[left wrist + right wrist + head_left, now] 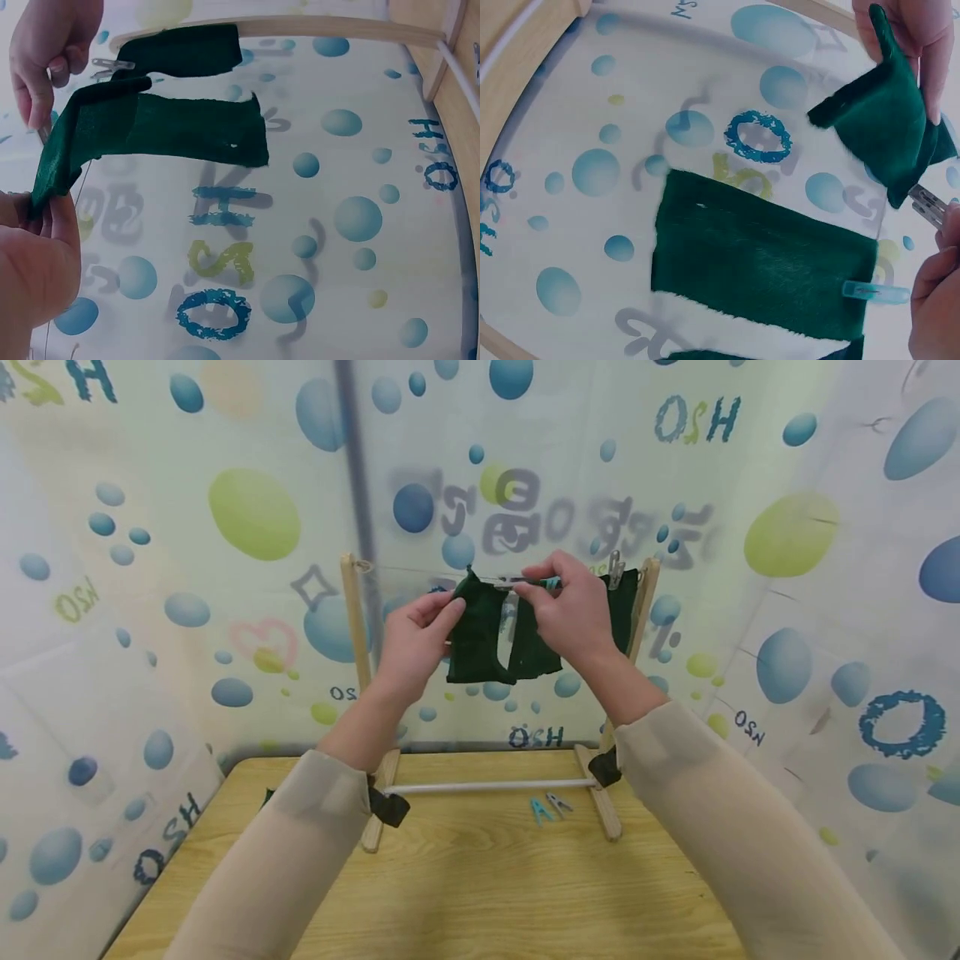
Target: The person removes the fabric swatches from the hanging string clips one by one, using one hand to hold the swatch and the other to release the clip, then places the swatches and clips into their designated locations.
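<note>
My left hand [416, 639] pinches a dark green cloth [474, 639] by its upper left edge, at the string [411, 570]. My right hand [576, 610] holds a grey clothespin [928, 205] whose tip meets a corner of that cloth in the right wrist view. Beside it, a second green cloth [757, 255] hangs from the string under a light blue clothespin [876, 292]. Farther right hangs a third green cloth [622, 614], with a grey clothespin [616, 570] at its top.
Wooden posts [356, 622] hold the string at both ends, joined low down by a white rod [495, 787]. On the wooden table [465, 877] lie a blue clothespin [540, 812] and a grey one [558, 803]. A patterned curtain [255, 427] surrounds the table at the back and sides.
</note>
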{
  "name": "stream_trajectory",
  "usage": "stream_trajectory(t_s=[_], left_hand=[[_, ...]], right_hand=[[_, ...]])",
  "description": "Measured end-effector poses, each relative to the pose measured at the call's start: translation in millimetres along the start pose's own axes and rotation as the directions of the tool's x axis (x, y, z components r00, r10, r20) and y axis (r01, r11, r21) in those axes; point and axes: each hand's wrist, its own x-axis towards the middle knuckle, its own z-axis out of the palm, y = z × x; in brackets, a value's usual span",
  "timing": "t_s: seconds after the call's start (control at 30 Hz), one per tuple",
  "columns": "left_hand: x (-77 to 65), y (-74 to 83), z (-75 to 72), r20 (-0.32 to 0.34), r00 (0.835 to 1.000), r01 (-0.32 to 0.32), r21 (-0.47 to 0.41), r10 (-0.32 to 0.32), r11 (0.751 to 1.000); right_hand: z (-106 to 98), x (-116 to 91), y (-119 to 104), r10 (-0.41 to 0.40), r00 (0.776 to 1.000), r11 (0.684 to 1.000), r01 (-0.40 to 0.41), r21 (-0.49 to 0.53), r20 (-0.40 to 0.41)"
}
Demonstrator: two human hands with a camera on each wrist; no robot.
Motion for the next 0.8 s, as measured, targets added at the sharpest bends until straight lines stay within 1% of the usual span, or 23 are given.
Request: stream_trajectory(t_s=[0.1, 0.23, 0.4, 0.57, 0.7, 0.8], left_hand=[[-9.1, -1.1, -10.2, 0.018, 0.999, 0.027, 0.021, -0.028, 0.999], [-20.7, -7.5, -25.7, 0.017, 0.998, 0.063, 0.059, -0.064, 0.996], [-33.1, -21.9, -45.0, 0.021, 0.994, 0.103, 0.090, -0.105, 0.991], [-43.8, -38.6, -63.3, 0.031, 0.989, 0.138, 0.134, -0.144, 0.981], [-51.2, -50.8, -73.4, 0.038, 0.983, 0.175, 0.138, -0.182, 0.975], [-57.4, -58.7, -78.2, 0.046, 0.978, 0.197, 0.127, -0.204, 0.972]], right_hand=[[-4, -7, 4, 0.019, 1.000, 0.999, -0.020, 0.033, 0.018], [-10, -20, 11, 0.056, 0.997, 0.996, -0.059, 0.064, 0.049], [-18, -43, 26, 0.098, 0.991, 0.985, -0.110, 0.131, 0.091], [-25, -67, 46, 0.134, 0.982, 0.967, -0.159, 0.198, 0.135], [-28, -88, 61, 0.173, 0.970, 0.961, -0.204, 0.188, 0.170], [-28, -106, 72, 0.224, 0.955, 0.952, -0.257, 0.167, 0.192]])
